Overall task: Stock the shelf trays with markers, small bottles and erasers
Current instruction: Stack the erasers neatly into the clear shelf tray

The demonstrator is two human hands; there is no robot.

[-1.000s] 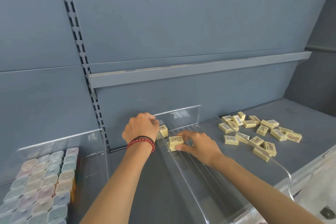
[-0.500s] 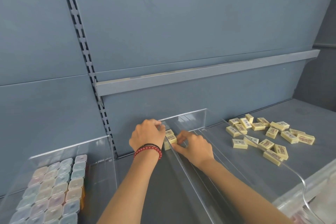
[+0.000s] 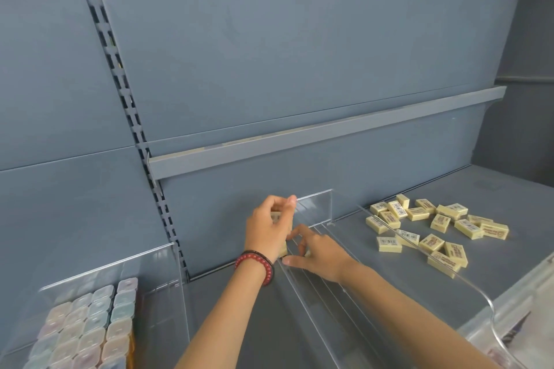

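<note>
While your left hand [image 3: 266, 232] stays curled round the stack [image 3: 276, 215] at the back left corner of the tray [image 3: 315, 206], your right hand [image 3: 322, 255] has closed in on it. A second ago that right hand was nearer you, out over the tray floor, pinching one eraser clear of the stack. Half a second ago it had brought the eraser up against the stack. Now the two hands touch: your right forefinger is bent against the side of the left hand, and your right thumb reaches to the tray's left wall, just beside your left wrist. The eraser you carried is all but hidden. Only a pale sliver shows between your right fingers, so I cannot tell whether you grip it or merely press it. Your left thumb and fingers are narrow, clamped on the stack, with a yellow edge showing between them. The bracelet [image 3: 257, 263] sits on your left wrist as before. The loose erasers [image 3: 419, 228] lie well to the right of your right hand, beyond the tray's right wall, their scatter unchanged. The markers [image 3: 90, 329] stand well off to the lower left of your left hand.
</note>
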